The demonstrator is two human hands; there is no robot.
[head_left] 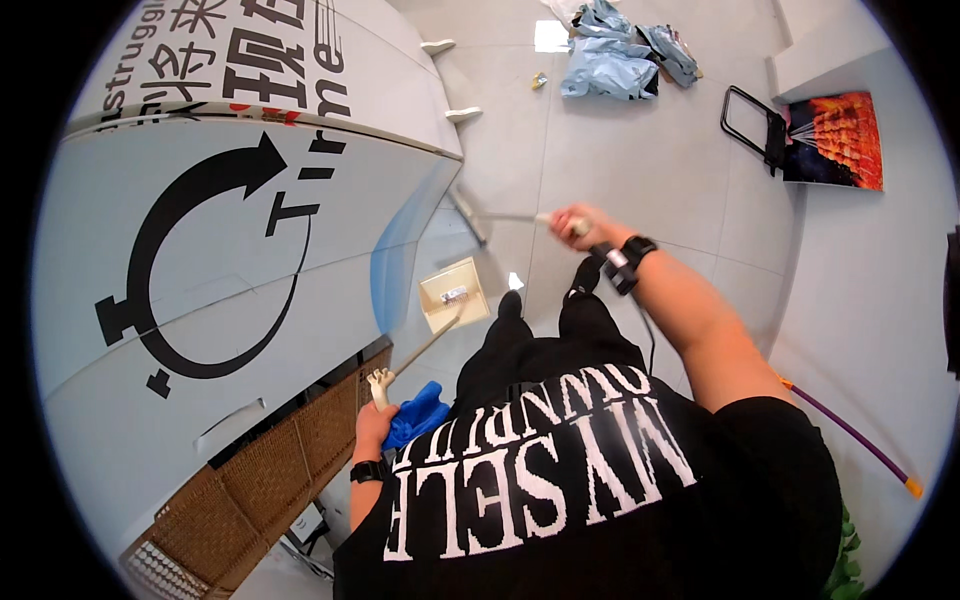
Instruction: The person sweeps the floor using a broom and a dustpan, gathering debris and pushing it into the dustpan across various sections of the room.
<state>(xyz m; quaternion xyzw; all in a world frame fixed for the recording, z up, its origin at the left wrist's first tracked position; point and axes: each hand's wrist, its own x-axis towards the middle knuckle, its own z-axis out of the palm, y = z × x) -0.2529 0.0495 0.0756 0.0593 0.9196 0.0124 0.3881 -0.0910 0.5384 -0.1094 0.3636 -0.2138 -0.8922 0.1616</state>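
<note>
My right hand (588, 228) is closed around the pale handle of a broom (468, 214), whose head stands on the floor against the white wall panel at the left. Closer to me, a cream dustpan (452, 292) rests on the floor with its tray facing up and a small printed label inside. Its long handle slants back to my left hand (372, 418), which grips the top end. A crumpled blue plastic bag or cloth (418, 415) hangs beside that hand; whether the fingers hold it too, I cannot tell.
Light blue plastic bags (612, 65) lie in a heap on the tiled floor ahead, with a small scrap (539, 80) near them. A black-framed folding chair (755, 130) stands at the right wall. A purple pole (850, 432) leans at my right. Woven brown panels (270, 460) run along the left.
</note>
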